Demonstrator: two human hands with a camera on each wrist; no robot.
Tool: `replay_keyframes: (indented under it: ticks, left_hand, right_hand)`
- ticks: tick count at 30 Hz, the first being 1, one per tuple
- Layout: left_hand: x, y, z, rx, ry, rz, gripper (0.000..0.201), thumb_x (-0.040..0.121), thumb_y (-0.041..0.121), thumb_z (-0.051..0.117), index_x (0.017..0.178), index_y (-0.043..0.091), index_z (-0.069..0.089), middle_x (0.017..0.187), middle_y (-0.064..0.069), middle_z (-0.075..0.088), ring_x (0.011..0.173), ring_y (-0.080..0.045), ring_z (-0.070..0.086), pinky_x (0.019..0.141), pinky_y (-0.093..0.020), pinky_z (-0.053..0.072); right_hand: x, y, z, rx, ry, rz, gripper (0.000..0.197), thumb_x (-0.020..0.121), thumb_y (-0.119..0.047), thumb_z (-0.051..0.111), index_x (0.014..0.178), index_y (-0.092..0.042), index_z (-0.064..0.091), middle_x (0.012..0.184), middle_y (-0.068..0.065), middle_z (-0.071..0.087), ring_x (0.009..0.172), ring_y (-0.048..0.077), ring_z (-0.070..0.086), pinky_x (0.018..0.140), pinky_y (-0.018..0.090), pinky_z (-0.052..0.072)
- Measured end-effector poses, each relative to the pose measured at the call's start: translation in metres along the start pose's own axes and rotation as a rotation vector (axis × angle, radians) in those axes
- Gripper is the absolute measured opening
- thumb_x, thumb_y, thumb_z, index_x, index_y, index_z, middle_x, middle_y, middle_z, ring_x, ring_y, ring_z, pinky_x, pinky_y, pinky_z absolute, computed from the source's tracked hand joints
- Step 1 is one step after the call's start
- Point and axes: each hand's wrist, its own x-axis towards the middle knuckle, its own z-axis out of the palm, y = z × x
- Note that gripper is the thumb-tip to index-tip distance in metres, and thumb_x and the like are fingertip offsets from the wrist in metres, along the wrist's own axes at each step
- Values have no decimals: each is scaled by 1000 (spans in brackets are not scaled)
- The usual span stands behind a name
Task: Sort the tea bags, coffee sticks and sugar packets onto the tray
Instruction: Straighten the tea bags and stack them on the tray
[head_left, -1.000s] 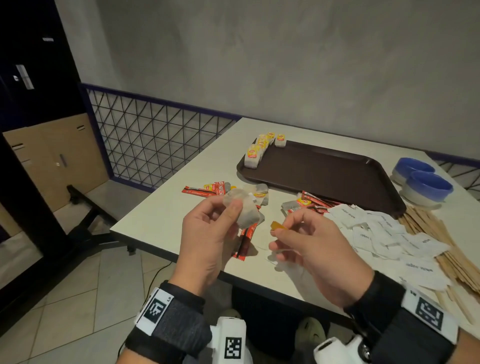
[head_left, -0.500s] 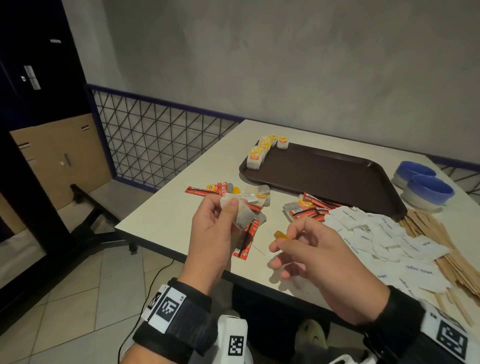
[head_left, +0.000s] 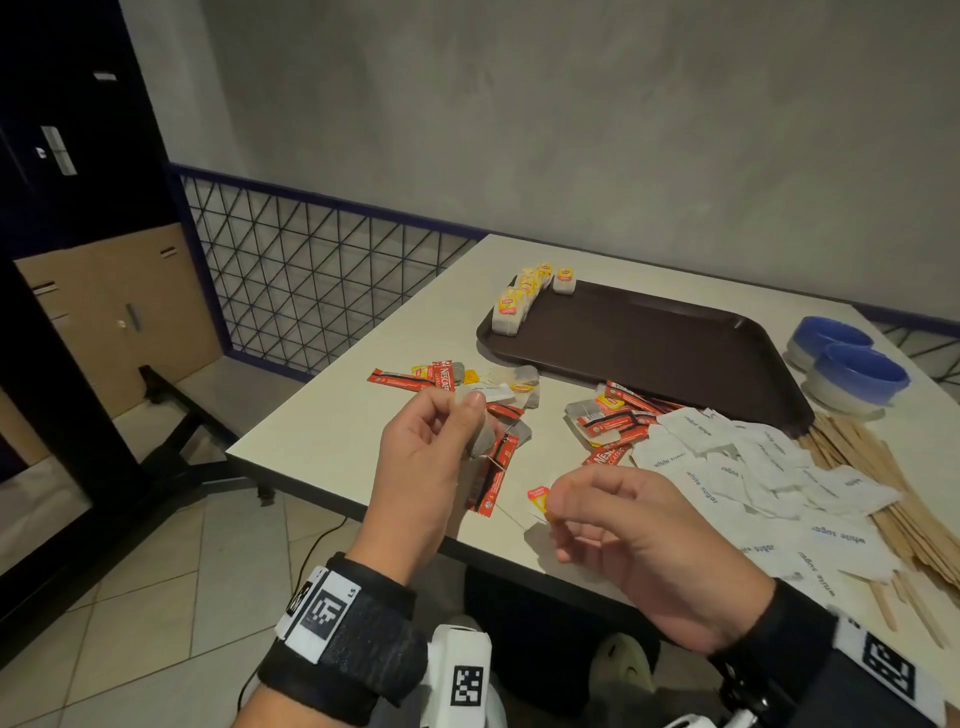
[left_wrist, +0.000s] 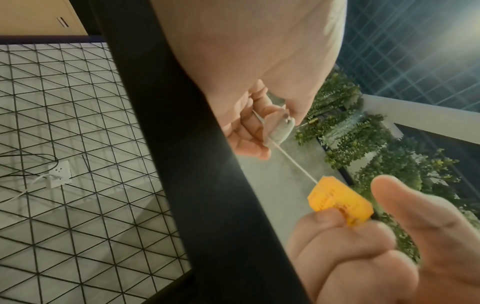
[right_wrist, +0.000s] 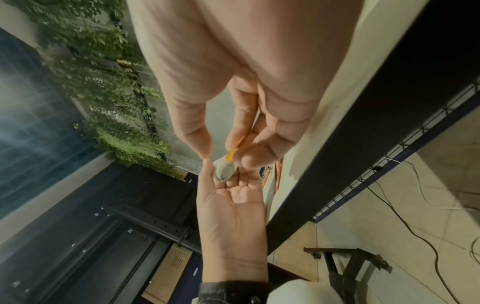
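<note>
Left hand (head_left: 423, 457) pinches tea bag (head_left: 480, 441) above table's near edge; right hand (head_left: 631, 530) pinches its yellow tag (left_wrist: 340, 202), string (left_wrist: 294, 164) taut between; tray (head_left: 675, 353) well apart. Risk: hard pull snaps string or tears paper, spilling tea

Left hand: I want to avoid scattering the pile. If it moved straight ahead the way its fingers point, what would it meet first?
Probably the loose coffee sticks and tea bags on the table; the left hand seems raised, so depth is unclear.

Café corner, tray (head_left: 649, 338), sugar packets (head_left: 727, 467)
</note>
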Motion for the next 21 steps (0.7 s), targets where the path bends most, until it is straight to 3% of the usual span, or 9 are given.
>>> replay_keyframes:
  ticks: [3,5,9,12,17,18,21]
  left_hand:
    - [0,0,0,-25,-6,-30,21,104,18,58,85,8,59,95,-12,77,92,-19,72,81,-37,51]
    - [0,2,1,-62,-12,-52,23,105,11,52,82,10,53,99,-13,78,96,-23,72,79,-41,49]
    - [-1,4,2,-95,16,-92,24,107,12,44,83,12,46,98,-13,78,78,-20,69,68,-36,49]
    - [1,3,3,-123,26,-90,25,107,16,48,83,13,53,94,-17,76,81,-24,65,71,-38,48]
    - [2,2,0,-124,-19,-63,20,95,36,68,80,25,74,97,-19,75,92,-28,70,93,-49,52]
    - [0,2,-1,-107,-31,-51,18,94,37,70,83,24,75,99,-21,75,92,-31,69,92,-52,53]
    - [-3,4,-4,-163,-93,-108,15,88,30,73,89,15,73,106,-29,70,86,-46,66,75,-62,55]
  right_hand:
    - [0,5,-1,-5,13,17,14,77,3,77,88,5,69,72,18,62,60,21,60,58,27,56]
    - [1,8,-2,3,14,22,22,75,5,77,95,3,67,72,19,63,59,22,61,59,28,57]
    - [3,10,-4,16,7,28,38,74,3,77,111,0,67,81,21,67,63,24,63,62,30,58]
    - [3,12,-5,1,-17,22,37,72,-2,78,108,3,71,87,23,67,66,24,65,63,29,58]
    - [3,14,-8,-3,-45,-1,30,73,-6,76,102,2,73,84,21,66,68,23,66,65,29,59]
    - [3,15,-9,21,-46,-4,29,73,-6,76,101,2,74,83,19,65,67,22,65,64,28,59]
    - [3,16,-12,142,-26,-6,24,76,-3,71,98,2,76,80,17,63,62,19,62,58,26,57]
